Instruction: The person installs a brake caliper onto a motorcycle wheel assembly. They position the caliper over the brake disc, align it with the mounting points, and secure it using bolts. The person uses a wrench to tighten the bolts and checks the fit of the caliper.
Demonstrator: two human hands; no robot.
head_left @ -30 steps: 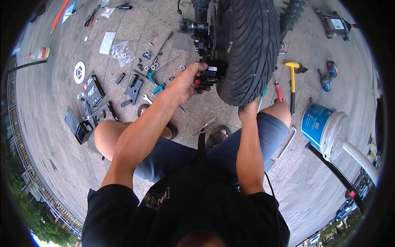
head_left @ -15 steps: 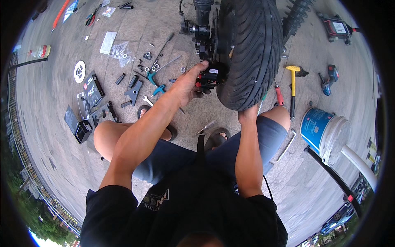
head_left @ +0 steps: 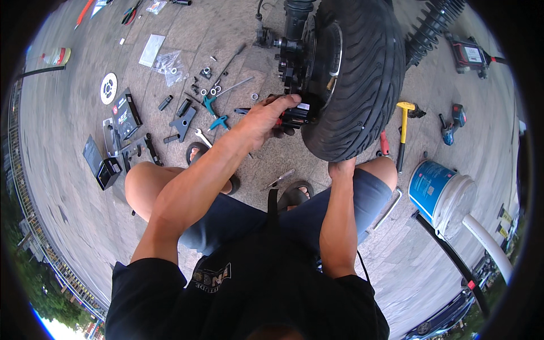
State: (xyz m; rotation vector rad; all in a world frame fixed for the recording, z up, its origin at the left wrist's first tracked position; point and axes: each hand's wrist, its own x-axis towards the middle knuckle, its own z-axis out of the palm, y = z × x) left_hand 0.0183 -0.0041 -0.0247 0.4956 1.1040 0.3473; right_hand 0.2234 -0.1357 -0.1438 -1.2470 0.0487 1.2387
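My left hand is closed round a black brake caliper with red parts and a small white label. Its thumb lies on top and its fingers curl underneath. The caliper sits beside the hub side of a wheel with a black treaded tyre. Above it are a dark disc and mounting parts on the wheel's left. My right hand reaches up against the lower edge of the tyre, which hides its fingers. A shock absorber with a black spring stands at the wheel's upper right.
On the paving to the left lie teal-handled tools, a wrench, a grey bracket, a white disc and opened boxes. To the right are a yellow hammer, a cordless drill and a blue-and-white bucket.
The wheel looks leaned further right, showing more of its rim and inner side. My left hand and the caliper sit slightly lower and to the right. The whole view has shifted a little.
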